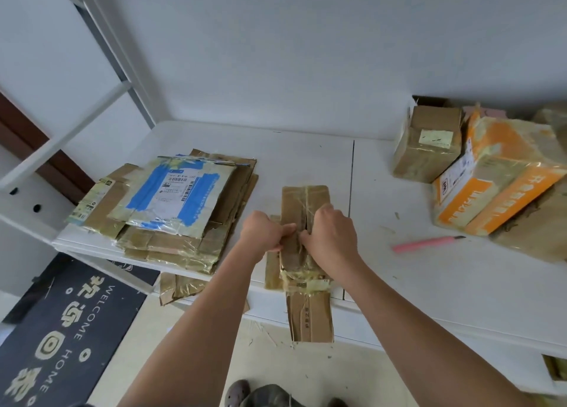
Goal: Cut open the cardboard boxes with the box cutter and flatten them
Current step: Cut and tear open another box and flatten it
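A narrow brown cardboard box (306, 201), wrapped in shiny tape, lies lengthwise on the white table (306, 154) and overhangs its front edge. My left hand (260, 231) grips the box's left flap along the centre seam. My right hand (331, 234) grips the right flap at the same seam. The seam between the two hands is split. The pink box cutter (428, 243) lies on the table to the right, apart from both hands.
A stack of flattened boxes (171, 204), topped by a blue-and-white one, sits at the left. At the right stand a small brown box (426, 145) and an orange box (497, 179). A dark welcome mat (61, 336) lies on the floor below.
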Demonstrator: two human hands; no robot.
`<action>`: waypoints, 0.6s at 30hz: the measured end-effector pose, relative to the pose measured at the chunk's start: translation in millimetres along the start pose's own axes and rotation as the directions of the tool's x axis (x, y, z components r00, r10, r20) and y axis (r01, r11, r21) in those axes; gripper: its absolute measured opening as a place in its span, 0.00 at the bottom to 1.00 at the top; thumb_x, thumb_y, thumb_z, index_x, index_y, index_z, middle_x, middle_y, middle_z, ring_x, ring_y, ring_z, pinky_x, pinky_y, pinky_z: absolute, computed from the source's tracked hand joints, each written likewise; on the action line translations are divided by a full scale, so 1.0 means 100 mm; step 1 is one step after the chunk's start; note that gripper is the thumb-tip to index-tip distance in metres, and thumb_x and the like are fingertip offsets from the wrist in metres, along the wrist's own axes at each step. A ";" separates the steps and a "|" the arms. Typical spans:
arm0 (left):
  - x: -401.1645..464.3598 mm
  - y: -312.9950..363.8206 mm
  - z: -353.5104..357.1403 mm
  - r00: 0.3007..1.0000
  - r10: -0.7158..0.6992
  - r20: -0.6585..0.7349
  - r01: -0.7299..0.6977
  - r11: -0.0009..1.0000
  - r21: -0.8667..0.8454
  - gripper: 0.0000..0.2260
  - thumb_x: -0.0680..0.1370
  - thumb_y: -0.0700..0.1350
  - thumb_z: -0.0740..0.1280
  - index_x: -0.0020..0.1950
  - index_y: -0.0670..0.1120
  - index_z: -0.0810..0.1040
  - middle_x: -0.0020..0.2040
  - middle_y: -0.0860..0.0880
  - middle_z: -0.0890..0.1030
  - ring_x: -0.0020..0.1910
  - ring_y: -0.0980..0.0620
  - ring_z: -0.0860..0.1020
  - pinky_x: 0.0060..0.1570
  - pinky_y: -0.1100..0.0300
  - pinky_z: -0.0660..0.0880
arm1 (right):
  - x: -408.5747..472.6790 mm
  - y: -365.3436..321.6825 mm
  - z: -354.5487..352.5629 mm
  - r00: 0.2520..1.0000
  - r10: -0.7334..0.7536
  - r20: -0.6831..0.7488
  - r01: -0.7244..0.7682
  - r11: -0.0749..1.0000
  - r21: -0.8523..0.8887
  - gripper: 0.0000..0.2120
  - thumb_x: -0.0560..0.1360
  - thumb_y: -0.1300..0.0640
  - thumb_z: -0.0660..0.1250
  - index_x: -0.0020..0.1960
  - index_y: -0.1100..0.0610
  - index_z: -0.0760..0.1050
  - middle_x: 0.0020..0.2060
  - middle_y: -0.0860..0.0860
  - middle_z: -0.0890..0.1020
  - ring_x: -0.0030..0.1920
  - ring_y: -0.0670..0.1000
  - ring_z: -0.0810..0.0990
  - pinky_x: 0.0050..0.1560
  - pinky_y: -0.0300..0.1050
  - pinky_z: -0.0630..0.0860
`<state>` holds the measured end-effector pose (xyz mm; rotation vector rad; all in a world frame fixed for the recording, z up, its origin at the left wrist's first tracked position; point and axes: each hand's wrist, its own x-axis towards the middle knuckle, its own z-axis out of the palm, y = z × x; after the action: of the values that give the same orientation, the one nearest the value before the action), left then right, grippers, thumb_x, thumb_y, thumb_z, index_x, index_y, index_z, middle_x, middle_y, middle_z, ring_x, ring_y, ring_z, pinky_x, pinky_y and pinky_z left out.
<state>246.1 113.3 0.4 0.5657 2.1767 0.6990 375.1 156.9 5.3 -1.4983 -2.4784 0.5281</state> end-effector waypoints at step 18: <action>-0.19 0.07 0.16 0.942 0.254 -0.218 -0.177 0.931 0.320 0.16 0.74 0.51 0.74 0.47 0.50 0.67 0.40 0.52 0.75 0.42 0.48 0.78 0.37 0.54 0.73 | -0.15 0.81 -0.02 0.983 -0.038 -0.177 0.087 0.957 0.276 0.13 0.76 0.55 0.72 0.60 0.55 0.82 0.55 0.52 0.77 0.59 0.55 0.71 0.56 0.38 0.64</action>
<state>271.5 112.8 5.9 0.9303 2.5089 0.5877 448.6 177.8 -25.0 -1.2922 -2.2032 0.6799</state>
